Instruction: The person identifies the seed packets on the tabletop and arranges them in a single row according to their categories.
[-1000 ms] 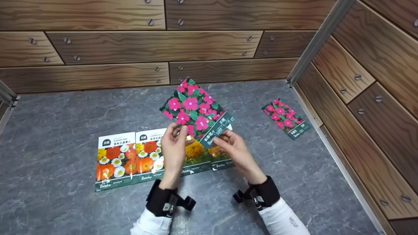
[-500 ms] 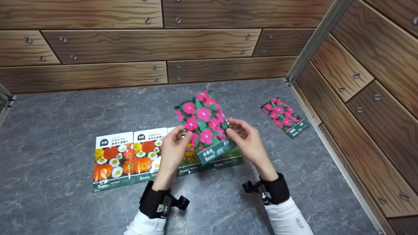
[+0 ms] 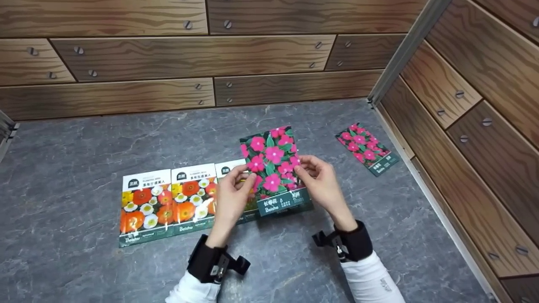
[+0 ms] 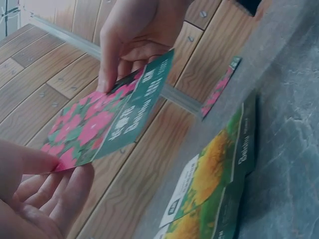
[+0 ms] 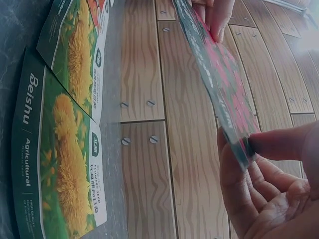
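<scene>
A seed packet with pink flowers and a dark green label band [image 3: 273, 155] is held up in the air, its picture facing up. My left hand [image 3: 233, 195] pinches its left edge between thumb and fingers. The right hand [image 3: 322, 183] pinches the opposite edge, thumb on top, as the right wrist view also shows. Below the held packet lie two yellow-flower seed packets, a nearer one [image 5: 70, 174] and its neighbour [image 5: 77, 55] in the right wrist view. In the head view they are mostly hidden by the held packet and my left hand.
Two orange-and-white flower packets, one at the far left [image 3: 147, 208] and one beside it [image 3: 193, 198], continue the row on the grey marbled surface [image 3: 67, 168]. Another pink-flower packet [image 3: 366, 149] lies at the right. Wood-patterned walls rise at the back [image 3: 147, 54] and right [image 3: 467, 126].
The held pink packet has turned from a slant to nearly upright and moved right and toward me. My right hand has shifted from its lower corner up to its right edge.
</scene>
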